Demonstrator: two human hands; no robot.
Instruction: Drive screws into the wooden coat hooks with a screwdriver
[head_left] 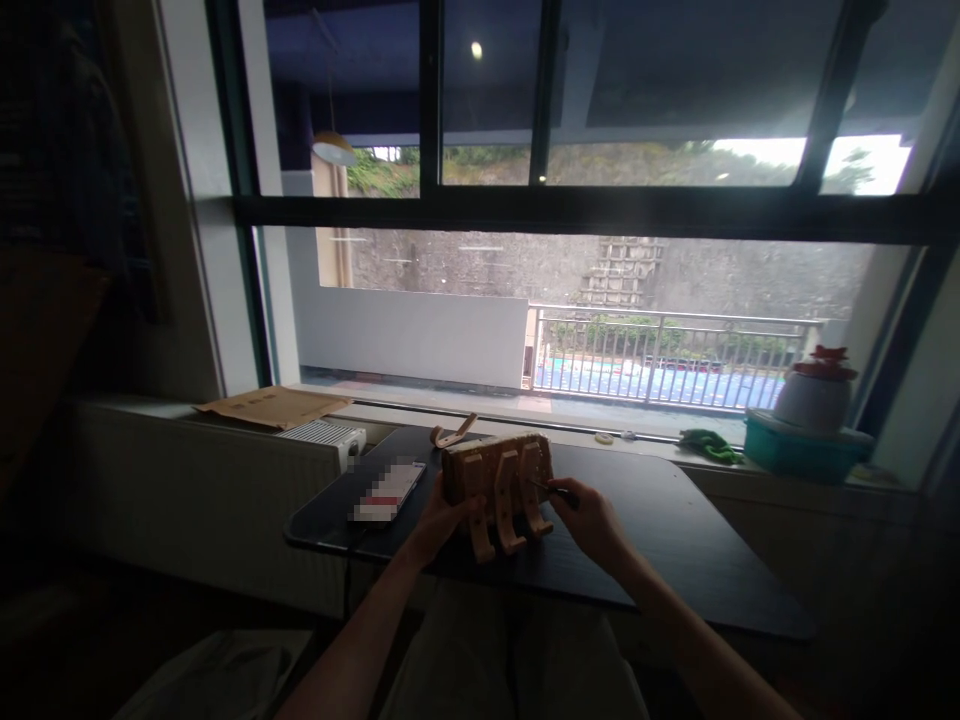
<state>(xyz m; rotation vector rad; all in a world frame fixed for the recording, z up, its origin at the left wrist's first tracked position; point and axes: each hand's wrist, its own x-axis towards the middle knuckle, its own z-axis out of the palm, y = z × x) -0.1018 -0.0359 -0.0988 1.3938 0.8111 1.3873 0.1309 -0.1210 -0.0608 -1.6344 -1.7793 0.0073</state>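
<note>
My left hand (439, 515) is wrapped round the left end of a brown block (489, 455) with a pale top edge, tilted up over the near side of the table. On its front sit three curved wooden hooks (507, 505), side by side with their curled ends downward. My right hand (592, 518) grips a thin tool with a dark handle (564, 492), which looks like a screwdriver. The tool's tip points left at the rightmost hook; whether it touches is too small to tell. Behind the block lies a loose wooden hook (454, 434).
The black table (660, 540) stands by a window. A phone (390, 492) lies left of the block. A brown envelope (274, 405) rests above the radiator (330, 440). On the sill are a green cloth (709, 445), a teal box (795, 445) and a white pot (814, 398).
</note>
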